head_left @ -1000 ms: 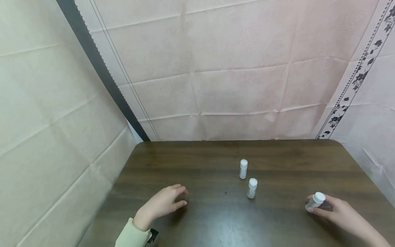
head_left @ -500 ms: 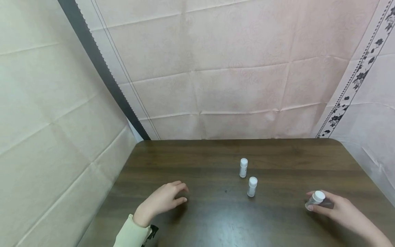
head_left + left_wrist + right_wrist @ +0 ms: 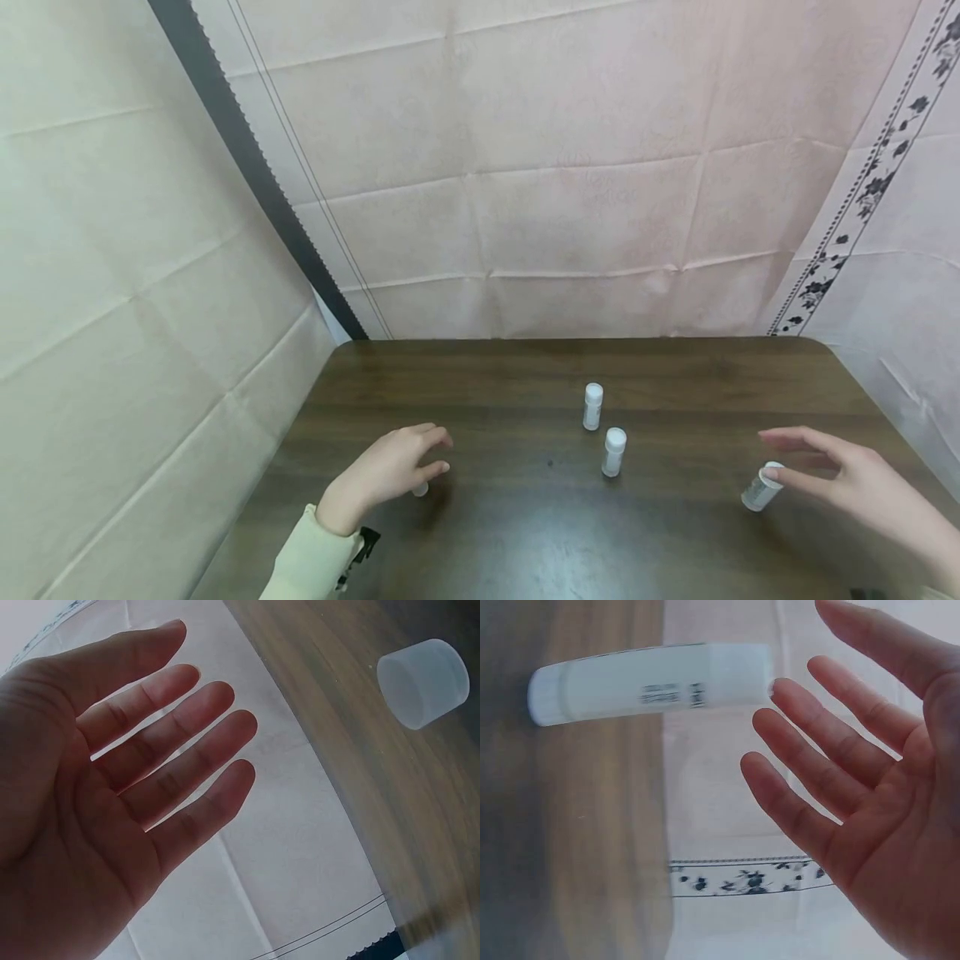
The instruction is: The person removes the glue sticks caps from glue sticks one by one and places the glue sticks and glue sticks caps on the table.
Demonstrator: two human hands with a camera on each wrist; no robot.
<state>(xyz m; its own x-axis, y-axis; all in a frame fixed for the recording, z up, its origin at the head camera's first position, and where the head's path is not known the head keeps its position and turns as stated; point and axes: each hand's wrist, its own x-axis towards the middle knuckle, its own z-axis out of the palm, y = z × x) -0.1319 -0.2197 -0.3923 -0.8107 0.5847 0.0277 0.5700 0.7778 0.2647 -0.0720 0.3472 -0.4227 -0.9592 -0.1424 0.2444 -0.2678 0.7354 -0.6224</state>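
Note:
My left hand (image 3: 392, 467) hovers low over the table's left part, fingers relaxed and thumb apart. Partly under it sits a small white cap (image 3: 421, 490). In the left wrist view this translucent cap (image 3: 424, 684) lies beyond the spread fingertips, and nothing is in the palm. At the right, a white capped tube with a printed label, much like a glue stick (image 3: 761, 490), stands on the table. My right hand (image 3: 851, 477) is spread beside it; the thumb overlaps its cap, and touch cannot be told. In the right wrist view, the tube (image 3: 622, 684) is in front of the fingertips.
Two similar white-capped tubes stand near the table's middle, one farther back (image 3: 592, 408) and one nearer (image 3: 613, 454). The dark wooden table (image 3: 487, 400) ends at a pale cloth backdrop (image 3: 570, 208), which also hangs at both sides.
My right hand has let go of the tube, spreading its fingers and rising slightly. The left hand has shifted a little left and back, bringing the small cap into sight.

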